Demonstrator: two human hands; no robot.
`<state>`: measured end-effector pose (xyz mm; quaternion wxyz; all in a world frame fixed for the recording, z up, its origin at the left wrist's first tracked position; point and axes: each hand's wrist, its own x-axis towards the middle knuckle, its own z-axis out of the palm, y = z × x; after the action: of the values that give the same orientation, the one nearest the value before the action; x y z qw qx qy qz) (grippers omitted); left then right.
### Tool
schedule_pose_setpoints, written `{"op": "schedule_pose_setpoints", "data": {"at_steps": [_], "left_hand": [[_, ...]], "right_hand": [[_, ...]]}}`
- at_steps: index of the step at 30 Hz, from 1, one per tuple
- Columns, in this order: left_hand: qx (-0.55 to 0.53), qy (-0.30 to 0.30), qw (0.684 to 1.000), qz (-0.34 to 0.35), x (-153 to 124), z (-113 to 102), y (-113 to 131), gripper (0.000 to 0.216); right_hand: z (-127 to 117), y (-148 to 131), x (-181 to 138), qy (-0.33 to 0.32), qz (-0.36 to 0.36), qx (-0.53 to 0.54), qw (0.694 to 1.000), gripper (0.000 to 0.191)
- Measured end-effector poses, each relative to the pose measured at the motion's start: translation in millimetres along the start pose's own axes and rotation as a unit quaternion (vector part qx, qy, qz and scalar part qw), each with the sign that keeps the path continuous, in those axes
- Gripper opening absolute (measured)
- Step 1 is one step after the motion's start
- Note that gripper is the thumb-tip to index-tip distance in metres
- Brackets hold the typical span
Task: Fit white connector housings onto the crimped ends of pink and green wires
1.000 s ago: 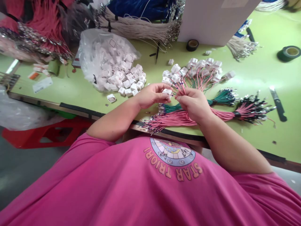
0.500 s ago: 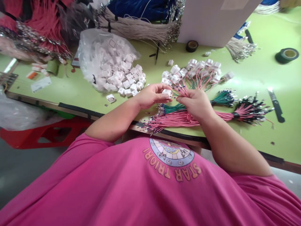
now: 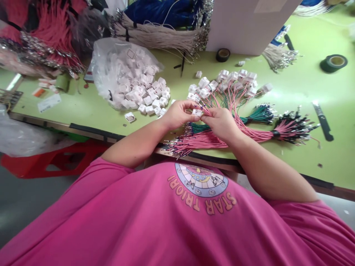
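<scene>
Within left hand (image 3: 178, 113): small white slotted connector (image 3: 197, 112).

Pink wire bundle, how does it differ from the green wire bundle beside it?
The pink bundle looks longer and thicker than the green bundle. The pink bundle's right end has black tips; the green bundle's looks silvery. The pink bundle lies nearer the front edge of the table than the green bundle. Both lie sideways.

- Bright light washes over the tabletop (image 3: 294, 162), glaring pale toward its right side.
- The white connector (image 3: 197, 112) looks slightly soft.
- Dim floor (image 3: 24, 201) below the near edge.
- Blur toward the far corners.
</scene>
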<state>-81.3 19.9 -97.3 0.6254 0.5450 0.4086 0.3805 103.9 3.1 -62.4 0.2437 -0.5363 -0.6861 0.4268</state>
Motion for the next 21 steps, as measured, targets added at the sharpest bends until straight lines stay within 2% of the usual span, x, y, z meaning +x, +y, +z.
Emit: {"op": "schedule_pose_setpoints", "data": {"at_steps": [2, 4, 6, 7, 8, 10, 12, 14, 16, 18, 21], "left_hand": [[0.031, 0.019, 0.999, 0.002, 1.6, -0.4, 2.9, 0.044], [0.088, 0.053, 0.995, 0.008, 5.5, -3.0, 9.3, 0.036], [0.171, 0.082, 0.982, 0.026, 13.3, -7.5, 18.0, 0.031], [0.22, 0.087, 0.971, 0.042, 19.2, -10.2, 22.4, 0.03], [0.266, 0.087, 0.958, 0.061, 26.4, -13.0, 26.4, 0.029], [0.333, 0.076, 0.935, 0.097, 45.5, -18.3, 31.5, 0.03], [0.353, 0.067, 0.926, 0.117, 69.1, -22.3, 31.9, 0.031], [0.356, 0.055, 0.924, 0.127, 93.0, -24.5, 29.2, 0.03], [0.357, 0.051, 0.923, 0.135, 109.8, -25.5, 27.8, 0.03], [0.361, 0.053, 0.921, 0.136, 112.2, -26.9, 31.5, 0.032], [0.399, 0.057, 0.908, 0.113, 82.6, -33.5, 46.3, 0.037]], "right_hand": [[-2.8, 4.2, 2.2, 0.01, -0.021, -0.02, 1.0, 0.024], [-6.9, 8.2, 2.1, 0.067, -0.075, -0.062, 0.993, 0.025], [-9.6, 10.1, -0.5, 0.137, -0.142, -0.119, 0.973, 0.026], [-9.6, 10.1, -2.0, 0.149, -0.168, -0.149, 0.963, 0.026], [-8.5, 9.5, -3.1, 0.136, -0.181, -0.181, 0.957, 0.026], [-3.5, 7.3, -2.8, 0.048, -0.167, -0.255, 0.951, 0.027], [2.7, 5.1, 1.0, -0.055, -0.126, -0.324, 0.936, 0.027], [7.0, 4.4, 6.3, -0.114, -0.096, -0.356, 0.922, 0.028], [7.8, 6.1, 10.6, -0.124, -0.091, -0.334, 0.93, 0.026], [5.7, 10.2, 13.0, -0.1, -0.087, -0.265, 0.955, 0.024], [1.1, 18.1, 14.2, -0.031, -0.059, -0.133, 0.989, 0.021]]}}
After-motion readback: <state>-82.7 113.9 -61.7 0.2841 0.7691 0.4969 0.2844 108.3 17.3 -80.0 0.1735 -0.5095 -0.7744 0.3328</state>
